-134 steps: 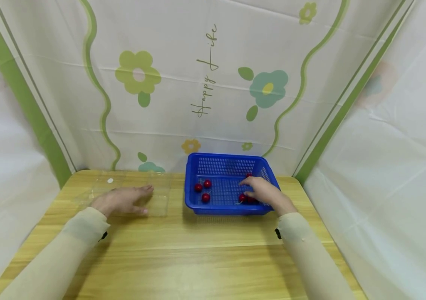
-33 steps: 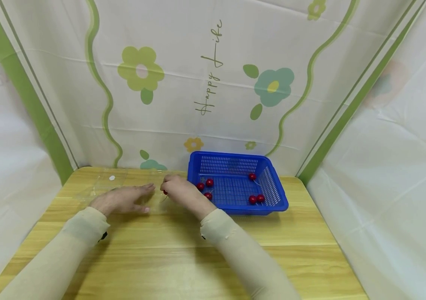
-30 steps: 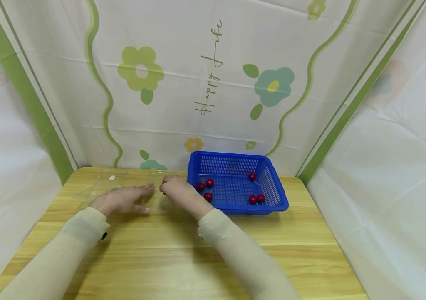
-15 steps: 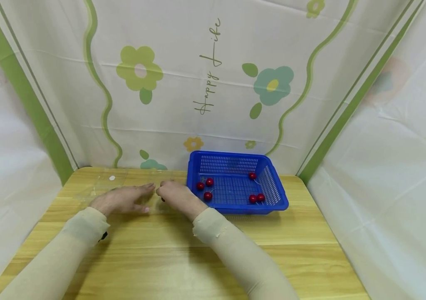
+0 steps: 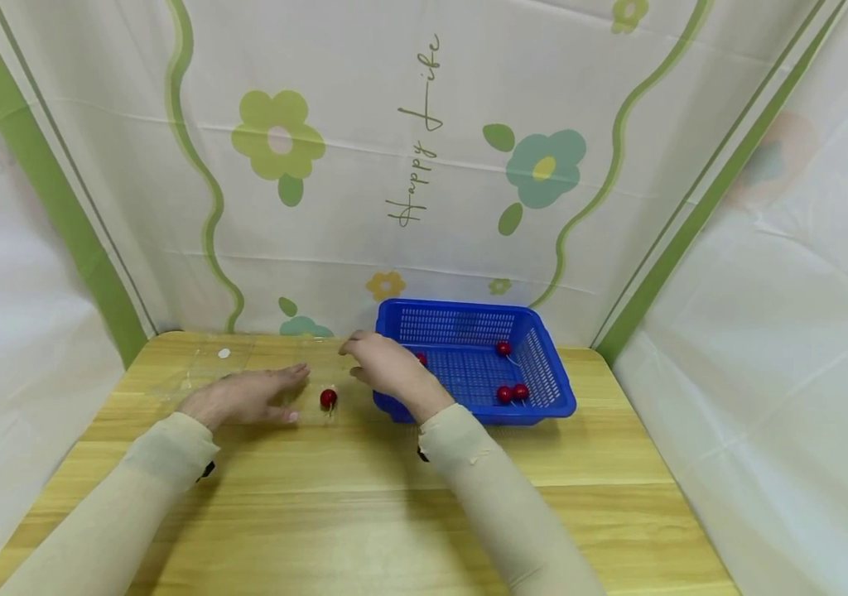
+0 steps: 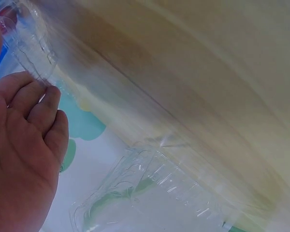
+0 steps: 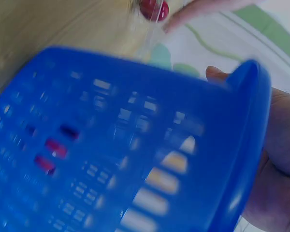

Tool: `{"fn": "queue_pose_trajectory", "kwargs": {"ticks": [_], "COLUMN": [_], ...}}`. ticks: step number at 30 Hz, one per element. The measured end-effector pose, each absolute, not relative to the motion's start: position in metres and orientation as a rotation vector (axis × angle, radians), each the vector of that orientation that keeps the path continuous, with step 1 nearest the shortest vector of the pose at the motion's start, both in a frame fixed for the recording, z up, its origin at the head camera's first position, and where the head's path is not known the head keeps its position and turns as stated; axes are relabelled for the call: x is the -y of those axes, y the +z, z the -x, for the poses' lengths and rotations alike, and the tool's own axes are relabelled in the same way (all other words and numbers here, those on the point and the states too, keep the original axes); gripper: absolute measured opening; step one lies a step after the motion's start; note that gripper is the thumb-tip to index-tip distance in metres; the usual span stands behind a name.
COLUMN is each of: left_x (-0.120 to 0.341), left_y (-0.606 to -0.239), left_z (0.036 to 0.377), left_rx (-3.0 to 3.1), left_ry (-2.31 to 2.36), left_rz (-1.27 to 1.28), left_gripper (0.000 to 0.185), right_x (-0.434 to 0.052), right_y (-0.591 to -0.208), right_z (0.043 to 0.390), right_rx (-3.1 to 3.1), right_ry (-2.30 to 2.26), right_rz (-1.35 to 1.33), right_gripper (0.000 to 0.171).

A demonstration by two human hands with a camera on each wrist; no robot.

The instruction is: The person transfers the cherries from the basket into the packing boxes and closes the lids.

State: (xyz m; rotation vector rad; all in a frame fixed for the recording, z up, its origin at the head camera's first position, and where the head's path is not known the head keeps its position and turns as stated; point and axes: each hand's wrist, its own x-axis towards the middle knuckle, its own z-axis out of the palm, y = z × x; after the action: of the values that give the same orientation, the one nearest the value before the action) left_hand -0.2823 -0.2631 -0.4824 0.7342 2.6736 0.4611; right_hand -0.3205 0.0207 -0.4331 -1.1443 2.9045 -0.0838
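My left hand (image 5: 252, 396) lies with fairly straight fingers against a clear plastic clamshell box (image 5: 315, 356); in the left wrist view its fingertips are at the box's edge (image 6: 31, 53). One red cherry (image 5: 329, 399) with a pale stem sits inside the box, also visible in the right wrist view as a shiny red cherry (image 7: 154, 9). My right hand (image 5: 390, 364) is over the left rim of the blue basket (image 5: 469, 414), fingers loosely bent and holding nothing. Several cherries (image 5: 504, 395) lie in the basket, those on its left mostly hidden by my right hand.
The box's clear lid (image 6: 150, 198) spreads out to the left, bearing a white round sticker (image 5: 224, 353). A wooden table (image 5: 364, 513) carries everything. A flower-printed curtain (image 5: 424, 273) stands right behind the basket, with pale cloth at both sides.
My right hand took a cherry from the basket to the clear box and let go of it there. It has since moved back right to the basket's rim. My left hand stayed put.
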Motion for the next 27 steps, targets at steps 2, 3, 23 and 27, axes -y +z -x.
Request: {"fn": "queue_pose_trajectory", "kwargs": {"ticks": [2,3,23,27], "left_x": [0.263,0.263,0.262,0.262], "left_y": [-0.482,-0.482,-0.481,-0.481], "left_z": [0.282,0.282,0.28,0.28], "left_rx": [-2.669,-2.668,-2.662,-2.665], "left_ry": [0.47,0.473,0.493,0.49], "left_rz": [-0.731,-0.731,-0.752,-0.75], "left_gripper": [0.097,0.097,0.095,0.095], "right_x": [-0.029,-0.033,-0.089,-0.099], "right_y": [-0.431,-0.429,-0.428,-0.434], "right_z": [0.322,0.323,0.336,0.339], "right_rx": [-2.902,-2.899,-2.879,-2.848], "right_ry": [-0.125,-0.144,-0.178,-0.184], "right_rz": [1.114,1.1,1.023,1.034], "right_gripper": [0.042,0.043,0.042,0.041]}}
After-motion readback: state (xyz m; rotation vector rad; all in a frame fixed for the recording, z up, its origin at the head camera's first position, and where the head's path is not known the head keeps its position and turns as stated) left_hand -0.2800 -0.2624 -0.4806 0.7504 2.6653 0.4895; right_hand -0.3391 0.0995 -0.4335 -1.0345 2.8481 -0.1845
